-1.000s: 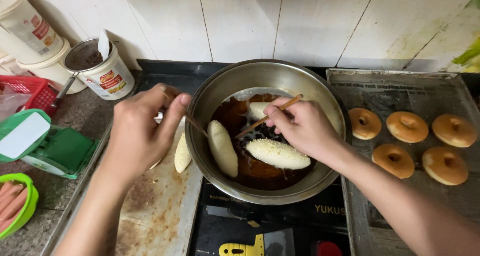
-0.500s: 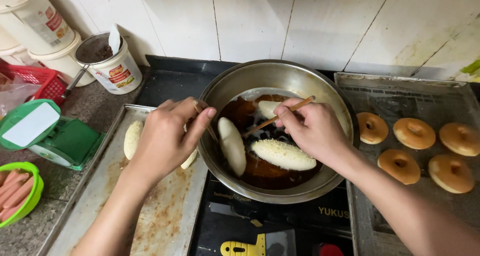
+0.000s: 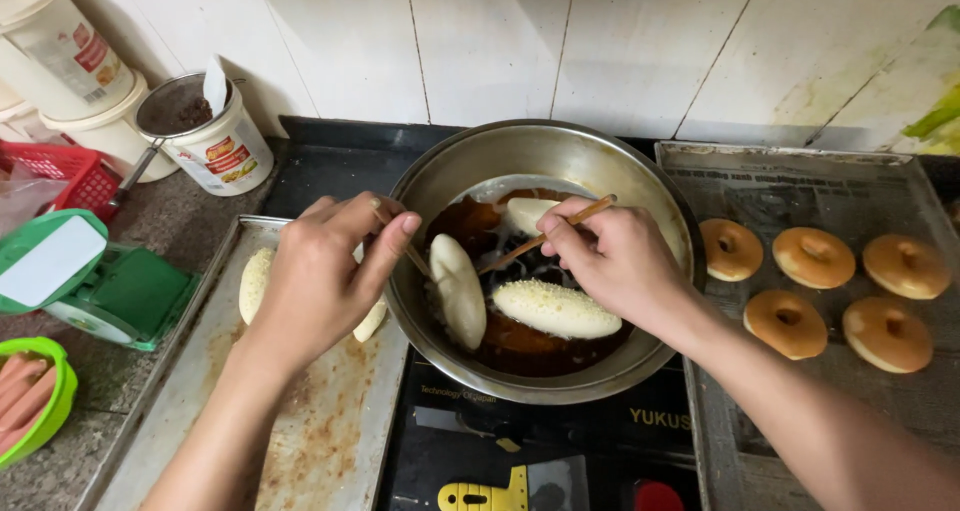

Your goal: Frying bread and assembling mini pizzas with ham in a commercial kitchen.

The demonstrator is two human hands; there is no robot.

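two hands, a stick each, over the frying pan [image 3: 640,186]
left hand [image 3: 325,271] and right hand [image 3: 610,261] pinch sticks; dough roll [image 3: 457,289] between them, long axis twelve-to-six, nearer left.

left hand [image 3: 320,276] drawn back, raw dough [image 3: 254,283] uncovered

A dark cooktop [image 3: 330,161] set in a speckled stone counter [image 3: 100,371] carries everything here. Beneath both hands sits a steel frying pan [image 3: 560,151] of dark oil. Under the left hand [image 3: 320,276] lies a greasy metal tray [image 3: 180,391] bearing pale dough pieces [image 3: 253,283]. Beyond the right hand [image 3: 615,261], a second tray [image 3: 790,186] holds five browned doughnuts [image 3: 812,258]. Left of the left hand stand a green scale [image 3: 110,296], a red basket [image 3: 70,171] and white tubs [image 3: 215,151].
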